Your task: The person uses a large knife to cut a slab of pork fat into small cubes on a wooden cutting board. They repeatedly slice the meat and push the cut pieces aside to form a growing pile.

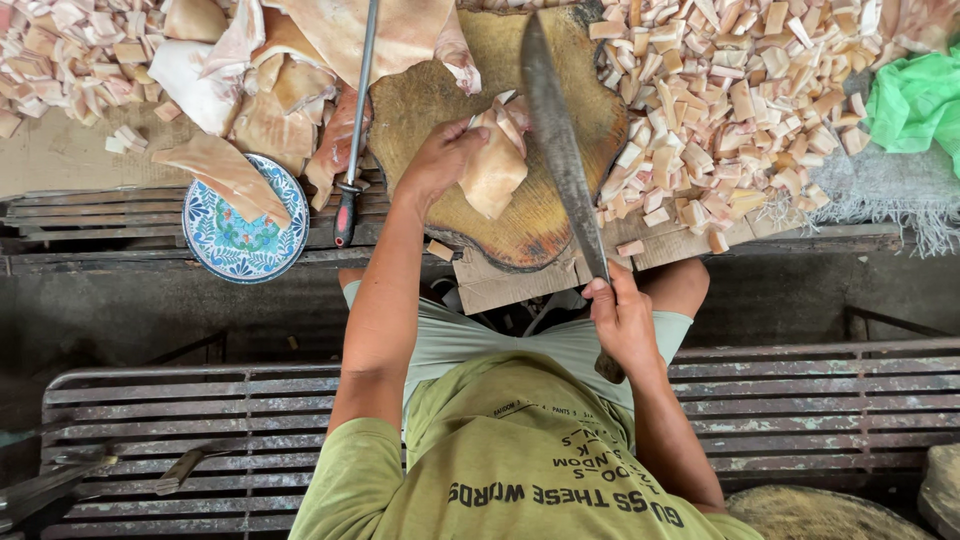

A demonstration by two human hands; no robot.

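My left hand [438, 160] presses down on a pale slab of pork skin and fat [497, 165] lying on a round, worn wooden chopping block [560, 215]. My right hand [622, 322] grips the handle of a long, dark-bladed knife [558, 140]. The blade reaches up across the block, just right of the slab. A big heap of small cut cubes [730, 100] lies to the right of the block.
Uncut slabs of skin [290, 70] are piled at upper left, one resting on a blue patterned plate [240, 235]. A sharpening steel with a red and black handle [355, 120] lies beside the block. A green plastic bag [915, 100] sits far right. Metal slat benches [200, 410] flank my lap.
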